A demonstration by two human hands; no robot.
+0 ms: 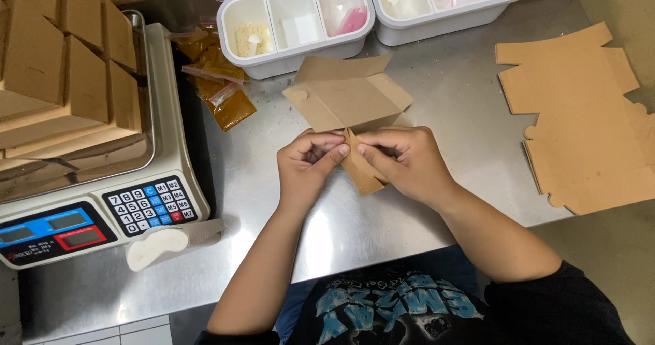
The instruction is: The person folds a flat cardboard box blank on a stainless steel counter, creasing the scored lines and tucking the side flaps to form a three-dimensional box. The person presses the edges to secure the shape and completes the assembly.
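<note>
Steel table (pixel 437 133) bears scale (pixel 102 202), white trays (pixel 297 27); hands (pixel 361 161) fold cardboard box (pixel 351 106).

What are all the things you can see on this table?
Half-folded cardboard box: one, brown, middle, held by both hands.
Flat box blanks: a stack, brown, right.
Weighing scale: one, beige with a blue-keyed pad, left.
Folded boxes: several, brown, piled on the scale.
Compartment trays: two, white, at the top.
Small sachets: several, orange-brown, beside the scale.
Steel table: one, grey.
Left hand: pinching the box flap.
Right hand: pinching the same flap.
</note>
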